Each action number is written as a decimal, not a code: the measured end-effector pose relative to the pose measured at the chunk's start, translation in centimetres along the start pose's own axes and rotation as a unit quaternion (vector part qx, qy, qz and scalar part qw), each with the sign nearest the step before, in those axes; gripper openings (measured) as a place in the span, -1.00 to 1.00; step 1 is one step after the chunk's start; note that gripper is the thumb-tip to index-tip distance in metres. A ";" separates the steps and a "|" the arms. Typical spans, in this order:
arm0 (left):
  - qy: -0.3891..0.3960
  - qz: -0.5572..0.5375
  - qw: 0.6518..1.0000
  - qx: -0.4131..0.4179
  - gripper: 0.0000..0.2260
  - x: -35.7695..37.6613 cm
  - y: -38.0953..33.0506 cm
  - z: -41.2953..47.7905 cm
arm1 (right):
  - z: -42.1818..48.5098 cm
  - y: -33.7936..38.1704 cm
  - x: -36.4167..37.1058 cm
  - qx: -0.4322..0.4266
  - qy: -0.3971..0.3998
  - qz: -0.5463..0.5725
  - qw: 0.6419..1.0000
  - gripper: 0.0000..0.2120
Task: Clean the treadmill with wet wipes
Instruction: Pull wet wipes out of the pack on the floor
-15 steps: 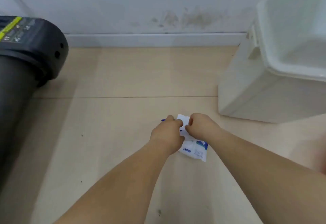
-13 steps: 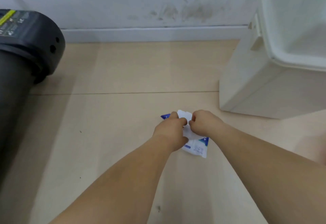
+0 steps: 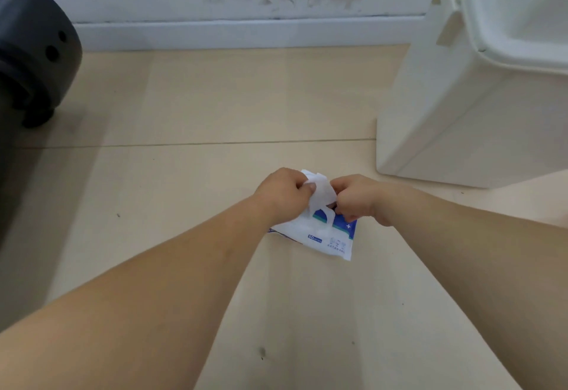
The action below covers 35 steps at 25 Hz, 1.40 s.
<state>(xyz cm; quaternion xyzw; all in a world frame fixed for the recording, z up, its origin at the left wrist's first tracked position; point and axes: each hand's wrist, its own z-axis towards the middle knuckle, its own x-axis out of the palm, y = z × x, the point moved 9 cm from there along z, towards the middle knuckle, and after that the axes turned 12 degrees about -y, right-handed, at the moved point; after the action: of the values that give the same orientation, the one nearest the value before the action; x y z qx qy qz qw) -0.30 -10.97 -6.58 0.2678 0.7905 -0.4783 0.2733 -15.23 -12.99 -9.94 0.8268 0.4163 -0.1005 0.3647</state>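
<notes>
A blue and white pack of wet wipes (image 3: 325, 237) lies on the pale wooden floor in front of me. A white wipe (image 3: 321, 190) sticks up out of its top. My left hand (image 3: 284, 194) pinches the upper edge of that wipe. My right hand (image 3: 356, 199) is curled at the pack's top, gripping the wipe or flap there; its fingertips are hidden. The black end of the treadmill (image 3: 33, 61) shows at the far left.
A white bin-like container (image 3: 461, 107) stands at the right, close to my right hand. A white wall with scuff marks and a skirting board (image 3: 246, 31) runs along the back. Bare floor lies between the treadmill and the pack.
The white wipe has come further up out of the pack between my hands. The view has tipped lower, so the treadmill's top label is out of frame.
</notes>
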 end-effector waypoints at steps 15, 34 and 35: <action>-0.109 -0.319 0.933 -0.129 -0.92 -6.2 -1.4 0.4 | -2.6 6.5 1.2 -0.006 0.204 0.349 0.915 -0.62; -0.096 -0.451 0.856 -0.235 -0.86 -8.0 2.5 -0.9 | -0.6 3.9 -1.4 -0.059 -0.109 -0.069 0.990 -0.82; -0.097 -0.343 0.910 -0.214 -0.86 -8.0 2.8 -1.1 | -0.7 3.9 -0.1 -0.076 -0.077 -0.132 0.985 -0.86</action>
<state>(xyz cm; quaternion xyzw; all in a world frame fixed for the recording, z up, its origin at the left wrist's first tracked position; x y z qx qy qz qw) 7.04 -10.13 -2.33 -0.1324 0.8865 -0.3859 0.2186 -12.41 -14.05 -7.33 0.7240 0.4988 -0.1792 0.4415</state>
